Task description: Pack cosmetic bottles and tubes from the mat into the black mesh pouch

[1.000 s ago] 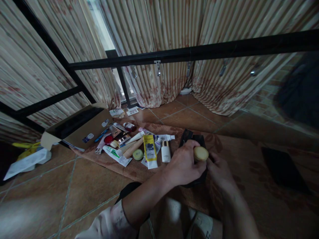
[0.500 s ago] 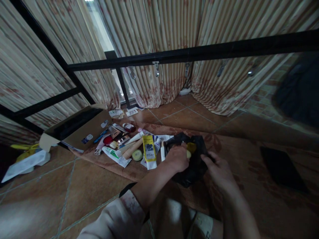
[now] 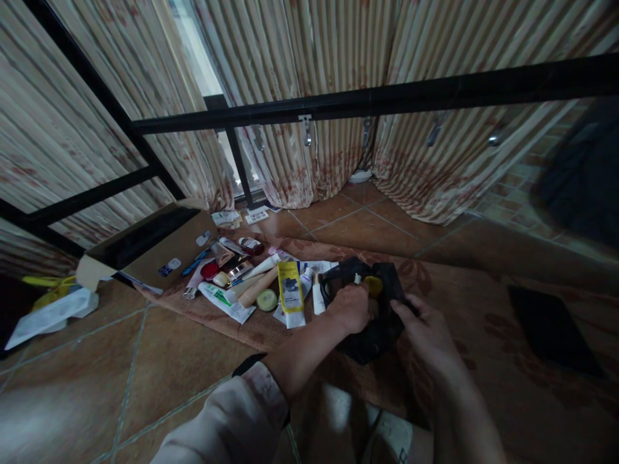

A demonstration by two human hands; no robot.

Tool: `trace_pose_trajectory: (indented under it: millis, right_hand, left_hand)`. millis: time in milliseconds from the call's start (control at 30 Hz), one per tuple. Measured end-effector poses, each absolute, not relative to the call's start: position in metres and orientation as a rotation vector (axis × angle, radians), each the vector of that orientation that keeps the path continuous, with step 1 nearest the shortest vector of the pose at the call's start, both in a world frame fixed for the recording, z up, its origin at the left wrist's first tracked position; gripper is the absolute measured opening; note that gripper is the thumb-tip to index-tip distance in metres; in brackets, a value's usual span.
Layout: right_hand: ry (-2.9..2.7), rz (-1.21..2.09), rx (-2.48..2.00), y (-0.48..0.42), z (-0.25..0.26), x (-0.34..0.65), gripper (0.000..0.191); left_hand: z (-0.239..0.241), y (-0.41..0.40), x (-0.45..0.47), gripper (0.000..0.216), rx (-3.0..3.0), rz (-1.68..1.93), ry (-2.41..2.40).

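Observation:
A black pouch (image 3: 382,322) stands open on the brown mat (image 3: 271,332) in front of me. My left hand (image 3: 351,308) is at the pouch's mouth, fingers curled over its near rim. My right hand (image 3: 425,335) grips the pouch's right side and holds it open. Inside the opening I see a yellow round object (image 3: 373,285) and a small white tip. What my left fingers hold, if anything, is hidden.
Left of the pouch lie several tubes and small jars, among them a yellow tube (image 3: 291,293), a white bottle (image 3: 318,299) and a round tin (image 3: 267,299). A cardboard box (image 3: 149,248) stands further left. A black metal rail (image 3: 367,100) crosses before striped curtains.
One second ago my left hand held a round cream jar above the closed pouch. The pouch has been pulled open and the jar has gone down into it; my left hand now rests at the rim.

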State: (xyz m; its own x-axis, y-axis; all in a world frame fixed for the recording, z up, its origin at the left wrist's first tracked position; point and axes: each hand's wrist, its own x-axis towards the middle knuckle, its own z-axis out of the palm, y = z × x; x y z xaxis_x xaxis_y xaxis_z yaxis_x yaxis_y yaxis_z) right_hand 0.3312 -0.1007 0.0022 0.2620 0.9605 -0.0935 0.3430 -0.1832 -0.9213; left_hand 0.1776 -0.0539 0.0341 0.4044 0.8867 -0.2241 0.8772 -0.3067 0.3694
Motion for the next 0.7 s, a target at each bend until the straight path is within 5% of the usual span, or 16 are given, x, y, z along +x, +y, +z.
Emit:
trace_pose_trajectory:
  millis: [300, 700]
  right_hand:
    - [-1.207, 0.912, -1.695, -0.100, 0.002, 0.332, 0.038]
    - [-1.223, 0.919, -1.725, -0.099, 0.006, 0.331, 0.038]
  left_hand:
    - [0.034, -0.046, 0.175, 0.031, 2.279, 0.026, 1.531]
    - [0.022, -0.012, 0.216, 0.067, 2.415, -0.073, 1.440]
